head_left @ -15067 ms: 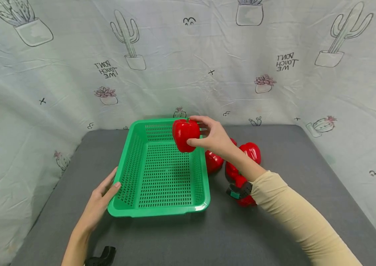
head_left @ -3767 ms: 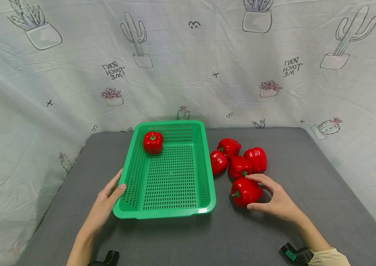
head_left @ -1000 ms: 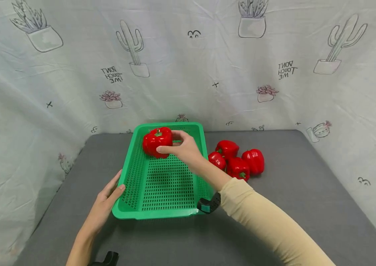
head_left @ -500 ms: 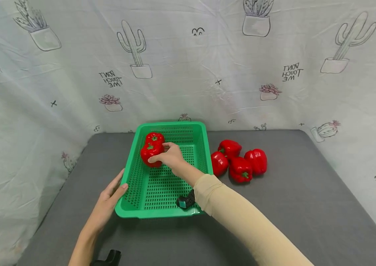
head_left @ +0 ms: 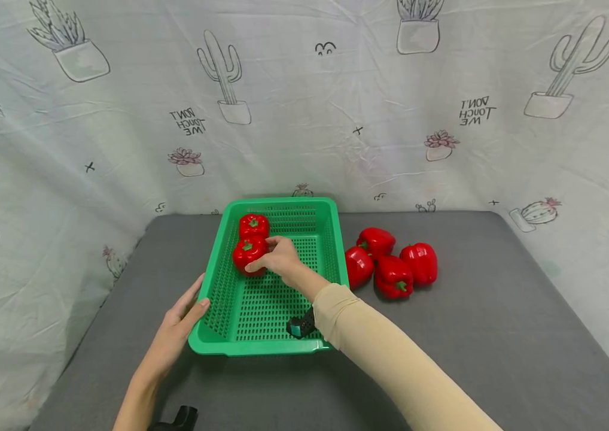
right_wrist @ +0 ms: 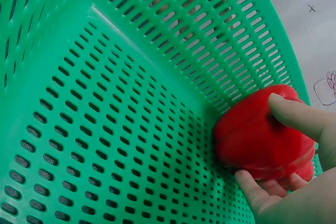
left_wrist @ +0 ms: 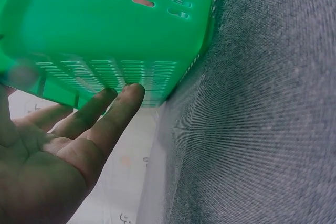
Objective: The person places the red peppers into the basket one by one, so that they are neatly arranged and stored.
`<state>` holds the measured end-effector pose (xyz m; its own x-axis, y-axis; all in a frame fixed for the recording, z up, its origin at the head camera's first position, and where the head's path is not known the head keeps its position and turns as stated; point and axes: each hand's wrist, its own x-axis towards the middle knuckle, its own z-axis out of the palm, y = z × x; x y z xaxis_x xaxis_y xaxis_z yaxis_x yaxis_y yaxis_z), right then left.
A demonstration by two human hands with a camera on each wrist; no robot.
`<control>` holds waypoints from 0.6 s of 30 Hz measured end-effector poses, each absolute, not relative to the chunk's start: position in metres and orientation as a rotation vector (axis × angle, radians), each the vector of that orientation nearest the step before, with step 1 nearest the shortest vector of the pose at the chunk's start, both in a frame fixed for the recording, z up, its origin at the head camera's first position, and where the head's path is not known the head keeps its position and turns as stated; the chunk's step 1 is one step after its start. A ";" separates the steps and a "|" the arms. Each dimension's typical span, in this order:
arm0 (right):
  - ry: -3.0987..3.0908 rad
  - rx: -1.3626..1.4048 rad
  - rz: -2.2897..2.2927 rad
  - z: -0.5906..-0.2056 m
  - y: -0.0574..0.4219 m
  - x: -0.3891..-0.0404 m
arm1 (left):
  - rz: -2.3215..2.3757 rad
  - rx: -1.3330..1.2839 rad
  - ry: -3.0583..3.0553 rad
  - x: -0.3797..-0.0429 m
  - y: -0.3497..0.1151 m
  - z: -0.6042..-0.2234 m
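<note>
A green perforated plastic basket (head_left: 269, 348) stands on the grey table. Inside, along its left side, my right hand (head_left: 281, 258) grips a red bell pepper (head_left: 247, 254) between thumb and fingers, stem upward. Just behind it sits another red bell pepper (head_left: 254, 224). In the right wrist view the gripped bell pepper (right_wrist: 257, 135) lies low against the slotted wall, with the thumb across its upper side. My left hand (head_left: 175, 323) holds the basket's left side, thumb at the rim. The left wrist view has its fingers (left_wrist: 118, 116) against the outer wall.
Several red bell peppers (head_left: 393, 277) lie clustered on the table (head_left: 487, 335) just right of the basket. A pale cloth (head_left: 304, 96) with cactus drawings hangs behind and at both sides. Dark wrist devices are on both arms.
Earlier the right hand took this bell pepper from the table's right side and carried it left into the basket. In the last second it has lowered it in front of the other. The left hand stays.
</note>
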<state>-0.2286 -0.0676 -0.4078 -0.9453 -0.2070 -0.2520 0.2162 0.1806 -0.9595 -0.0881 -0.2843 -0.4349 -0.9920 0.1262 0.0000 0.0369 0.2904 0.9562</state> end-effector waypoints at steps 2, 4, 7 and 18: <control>2.133 0.006 -1.829 -0.408 -0.069 -0.228 | 1.821 0.158 2.457 -0.088 -0.286 -0.435; 2.130 0.007 -1.834 -0.408 -0.070 -0.227 | 1.818 0.158 2.453 -0.088 -0.288 -0.435; 2.132 0.012 -1.838 -0.408 -0.073 -0.225 | 1.811 0.157 2.453 -0.088 -0.291 -0.434; 2.191 0.020 -1.809 -0.411 -0.081 -0.220 | 1.807 0.187 2.449 -0.089 -0.302 -0.436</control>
<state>-0.2199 -0.0814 -0.4113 -0.9552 -0.1776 -0.2369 0.1989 0.2076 -0.9578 -0.0888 -0.3019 -0.4358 -0.9882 0.1530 -0.0014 0.0439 0.2920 0.9554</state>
